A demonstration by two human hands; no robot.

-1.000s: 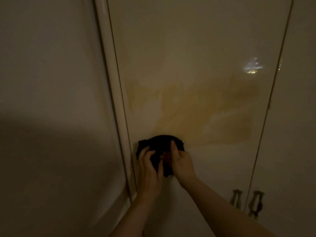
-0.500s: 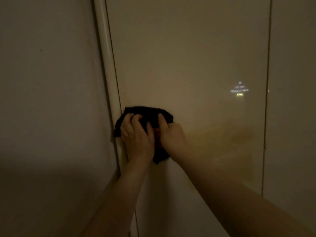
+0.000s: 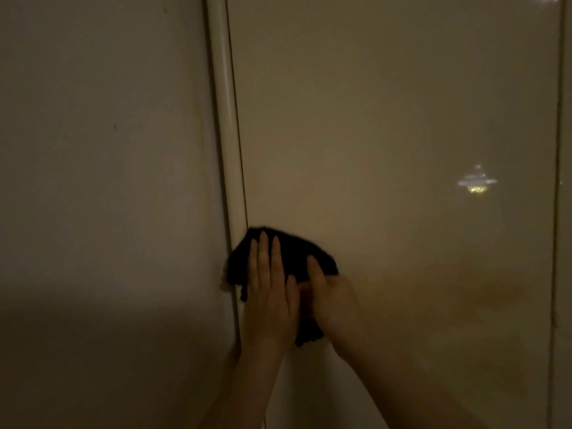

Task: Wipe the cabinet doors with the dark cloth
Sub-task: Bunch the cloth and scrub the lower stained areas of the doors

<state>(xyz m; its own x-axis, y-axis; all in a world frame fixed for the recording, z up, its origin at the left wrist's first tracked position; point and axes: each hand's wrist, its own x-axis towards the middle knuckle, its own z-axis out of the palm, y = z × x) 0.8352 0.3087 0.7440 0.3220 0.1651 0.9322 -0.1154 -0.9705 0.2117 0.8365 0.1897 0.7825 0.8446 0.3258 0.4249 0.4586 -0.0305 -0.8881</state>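
Dim, yellowish light over a glossy pale cabinet door, with a rounded vertical trim along its left edge and a plain wall panel beyond that. At far right, a thin seam and a sliver of the next door. On the gloss, a small bright lamp reflection; half a second ago sat about as far right, lower in view a second ago. Faint amber smear low right, much paler than a second ago.

Dark cloth bunched flat against the door's left edge, lapping over the trim. Left hand now spread flat on it, fingers straight and together, pressing; half a second ago those fingers were curled into the fabric. Right hand just beside, touching the left, one finger laid up over the cloth, the rest curled at its lower edge, apparently pinching the fabric. Cloth still at the door's left edge as half a second ago; a second ago clear of the trim.
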